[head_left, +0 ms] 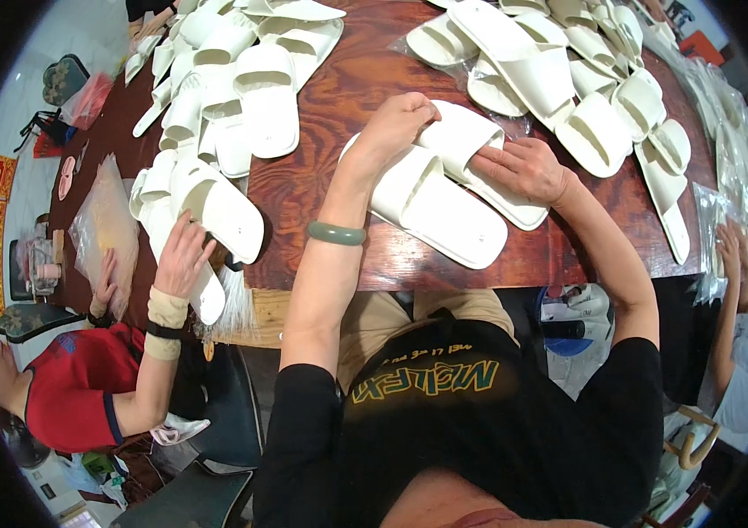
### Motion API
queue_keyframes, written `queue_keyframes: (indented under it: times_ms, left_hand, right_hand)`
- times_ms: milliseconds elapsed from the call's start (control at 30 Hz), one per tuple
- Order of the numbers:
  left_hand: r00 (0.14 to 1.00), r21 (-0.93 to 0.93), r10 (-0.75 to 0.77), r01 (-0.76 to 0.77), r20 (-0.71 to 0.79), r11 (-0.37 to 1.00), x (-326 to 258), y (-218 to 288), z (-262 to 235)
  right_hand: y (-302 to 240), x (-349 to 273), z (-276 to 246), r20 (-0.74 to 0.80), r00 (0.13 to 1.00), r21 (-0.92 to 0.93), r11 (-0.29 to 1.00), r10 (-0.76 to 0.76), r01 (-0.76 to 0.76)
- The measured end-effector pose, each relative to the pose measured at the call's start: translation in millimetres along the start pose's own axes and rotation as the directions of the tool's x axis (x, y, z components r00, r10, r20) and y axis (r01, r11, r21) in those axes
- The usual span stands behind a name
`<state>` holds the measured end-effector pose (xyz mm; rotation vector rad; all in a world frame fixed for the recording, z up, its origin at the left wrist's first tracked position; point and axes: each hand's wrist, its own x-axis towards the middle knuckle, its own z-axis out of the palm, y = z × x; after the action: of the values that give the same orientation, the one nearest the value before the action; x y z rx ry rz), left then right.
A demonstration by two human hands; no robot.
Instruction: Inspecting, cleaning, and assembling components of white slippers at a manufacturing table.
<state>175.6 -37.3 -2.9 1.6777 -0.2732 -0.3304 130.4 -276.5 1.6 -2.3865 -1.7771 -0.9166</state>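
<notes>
A pair of white slide slippers lies side by side in front of me on the wooden table, the left slipper [448, 220] nearer and the right slipper [457, 139] beyond it. My left hand [397, 128], with a green bangle on its wrist, curls its fingers at the toe end of the right slipper. The fingers of my right hand [521, 170] are held together at the edge of that slipper's strap, their tips partly hidden at its opening. Both slippers point away from me, heels toward the table's front edge.
White slippers heap up at the left [268, 97] and right [594, 123], some in clear bags. A co-worker's hand [184, 255] touches a slipper at the left. Another person's hand [729, 248] is by plastic bags [726, 132] at the right. The table's reddish top [303, 238] ends before my lap.
</notes>
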Motion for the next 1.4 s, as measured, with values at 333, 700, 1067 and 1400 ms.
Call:
queue_keyframes:
  times_ms: [333, 700, 1067, 1400]
  left_hand:
    - [0.965, -0.086, -0.094, 0.118, 0.244, 0.989, 7.3, 3.5, -3.4]
    - [0.931, -0.045, 0.035, -0.019, 0.365, 0.999, 7.0, 1.3, -9.1]
    - [0.915, -0.204, -0.018, 0.109, 0.403, 0.973, 8.9, -3.9, -14.2]
    - [0.886, -0.237, -0.021, 0.146, 0.462, 0.961, 8.9, 2.9, -12.5]
  right_hand:
    - [-1.7, 7.7, 3.2, -0.009, 0.998, -0.002, 0.998, 0.057, -0.057]
    - [-3.3, 10.1, 16.1, 0.044, 0.987, 0.044, 0.987, 0.153, -0.155]
    - [-8.9, 21.7, 6.8, 0.045, 0.999, 0.02, 1.0, 0.02, -0.021]
    - [-6.6, 20.2, 8.1, 0.025, 0.999, -0.071, 0.997, -0.033, 0.035]
